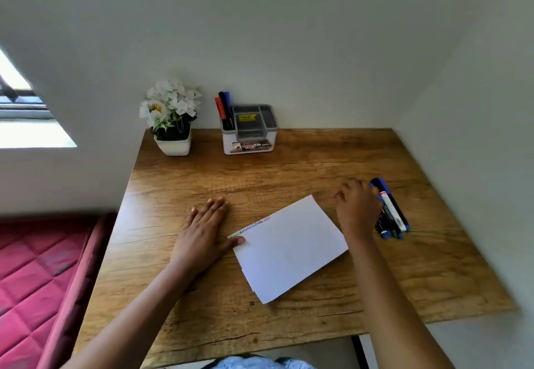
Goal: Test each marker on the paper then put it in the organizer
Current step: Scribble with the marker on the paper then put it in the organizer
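Note:
A white sheet of paper lies tilted on the wooden table, with coloured scribbles along its upper left edge. My left hand rests flat on the table, its thumb pressing the paper's left corner. My right hand hovers over a bundle of several markers lying at the right, fingers spread and touching them; I cannot tell whether one is gripped. The white and grey organizer stands at the back, with red, black and blue markers upright in its left compartment.
A white pot of artificial white flowers stands at the back left of the table. Walls close in behind and on the right. A red quilted mattress lies left of the table.

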